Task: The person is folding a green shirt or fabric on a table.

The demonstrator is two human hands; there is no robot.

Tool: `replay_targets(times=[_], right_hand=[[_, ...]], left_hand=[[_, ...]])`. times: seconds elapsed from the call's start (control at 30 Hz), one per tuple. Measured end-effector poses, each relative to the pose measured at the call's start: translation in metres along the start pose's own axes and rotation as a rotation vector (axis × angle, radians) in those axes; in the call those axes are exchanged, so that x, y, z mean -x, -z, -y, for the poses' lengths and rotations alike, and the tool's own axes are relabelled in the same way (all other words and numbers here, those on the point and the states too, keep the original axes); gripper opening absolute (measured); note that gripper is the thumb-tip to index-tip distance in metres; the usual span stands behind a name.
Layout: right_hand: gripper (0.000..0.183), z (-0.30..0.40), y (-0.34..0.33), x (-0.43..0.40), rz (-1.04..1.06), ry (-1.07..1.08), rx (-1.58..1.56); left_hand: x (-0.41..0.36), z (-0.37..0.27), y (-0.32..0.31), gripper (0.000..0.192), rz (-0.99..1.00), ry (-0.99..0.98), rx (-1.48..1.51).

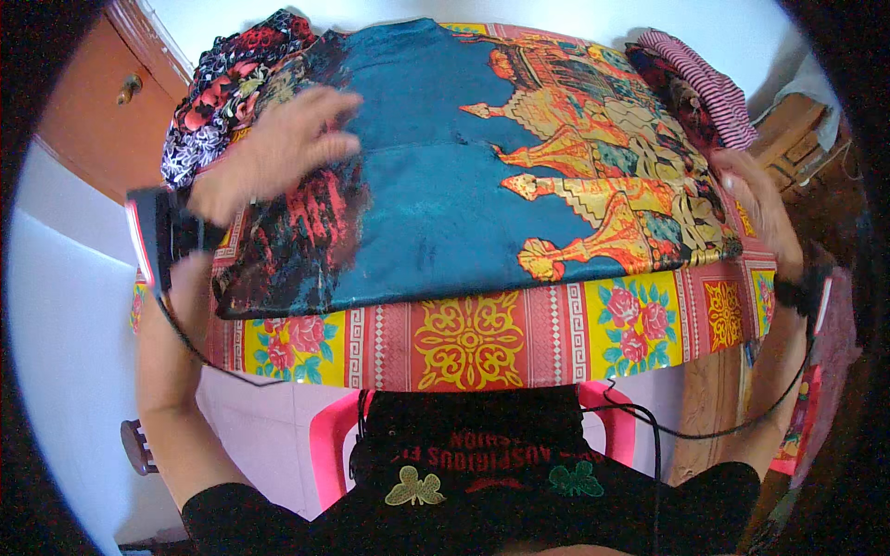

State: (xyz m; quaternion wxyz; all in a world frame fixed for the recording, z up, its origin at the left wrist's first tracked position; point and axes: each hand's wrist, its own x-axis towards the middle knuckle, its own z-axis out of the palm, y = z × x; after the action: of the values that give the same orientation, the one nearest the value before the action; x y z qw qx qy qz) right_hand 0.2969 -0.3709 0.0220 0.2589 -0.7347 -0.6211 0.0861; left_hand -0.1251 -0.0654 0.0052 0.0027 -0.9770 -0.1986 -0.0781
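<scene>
A printed cloth [431,181], teal in the middle with orange and yellow tower shapes at its right and a dark red-streaked band at its left, lies spread and folded double or more on the table. Above its left part is my left hand [292,146], blurred, fingers apart, holding nothing. My right hand [751,187], also blurred, is at the cloth's right edge; whether its fingers grip the edge cannot be told. Each wrist wears a black strapped device with a cable.
A patterned table cover [469,340] shows along the near edge. Bunched floral clothing [222,104] lies at the back left, a striped cloth [702,83] at the back right. Wooden furniture [793,132] stands at right, a pink plastic chair [327,445] close to my body.
</scene>
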Motion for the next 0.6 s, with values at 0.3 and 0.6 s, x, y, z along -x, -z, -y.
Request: replay_targets(times=[0.3,0.6], right_hand=[[0.046,-0.023,-0.012,-0.159,0.182,0.324,0.522],[0.049,-0.085,-0.047,-0.251,0.127,0.417,0.442]], left_hand=[[-0.101,0.155,-0.016,0.044,-0.183,0.105,-0.252],[-0.126,0.210,-0.068,0.048,-0.232,0.242,-0.212]])
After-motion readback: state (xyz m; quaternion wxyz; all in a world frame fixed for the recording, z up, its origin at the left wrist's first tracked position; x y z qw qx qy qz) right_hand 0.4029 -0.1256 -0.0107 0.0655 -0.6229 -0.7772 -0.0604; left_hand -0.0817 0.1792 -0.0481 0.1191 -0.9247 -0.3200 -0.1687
